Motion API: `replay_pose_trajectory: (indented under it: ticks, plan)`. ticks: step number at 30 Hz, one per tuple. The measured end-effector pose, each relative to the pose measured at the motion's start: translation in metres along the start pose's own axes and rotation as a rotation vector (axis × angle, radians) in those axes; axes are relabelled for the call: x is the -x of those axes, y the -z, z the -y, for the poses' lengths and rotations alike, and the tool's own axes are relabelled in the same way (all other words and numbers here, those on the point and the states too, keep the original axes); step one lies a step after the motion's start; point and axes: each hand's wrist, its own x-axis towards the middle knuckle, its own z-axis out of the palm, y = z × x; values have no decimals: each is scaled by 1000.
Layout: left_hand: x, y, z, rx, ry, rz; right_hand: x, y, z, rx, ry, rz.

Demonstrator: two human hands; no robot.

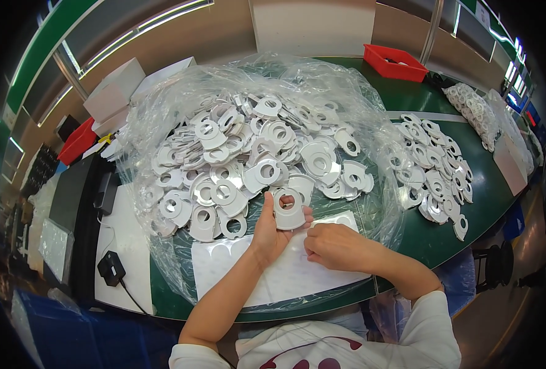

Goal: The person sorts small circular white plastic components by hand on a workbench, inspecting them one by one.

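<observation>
My left hand (269, 238) holds a flat white plastic piece (290, 219) with a large round hole, its fingers behind it and the thumb along its left edge. Close by on the right, my right hand (337, 247) is closed, fingertips pressed together over a white sheet (313, 278) with faint round outlines, like a sticker sheet. Whatever those fingertips pinch, if anything, is hidden. Beyond both hands lies a big heap of similar white pieces (208, 132) on clear plastic film (180, 92).
A smaller pile of white pieces (436, 157) lies to the right, near a filled clear bag (473, 111). Red bins stand at the back right (396, 64) and far left (76, 142). A black adapter with a cable (111, 269) sits at left; white boxes (116, 89) stand behind.
</observation>
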Motion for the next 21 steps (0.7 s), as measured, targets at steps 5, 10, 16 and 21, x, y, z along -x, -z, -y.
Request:
replay_pose_trajectory:
  ticks: [5,10,16,21]
  plan:
    - [-1,-2,0,-2,8,-1,15,11,0,58,88,-97]
    - [0,0,1,-5,0,-32,15,62,2,-273,109,72]
    - [-2,1,4,-95,35,92,-19,9,-42,-890,-131,-575]
    - [-3,1,8,-112,-19,87,-35,-21,-43,-1148,-224,-529]
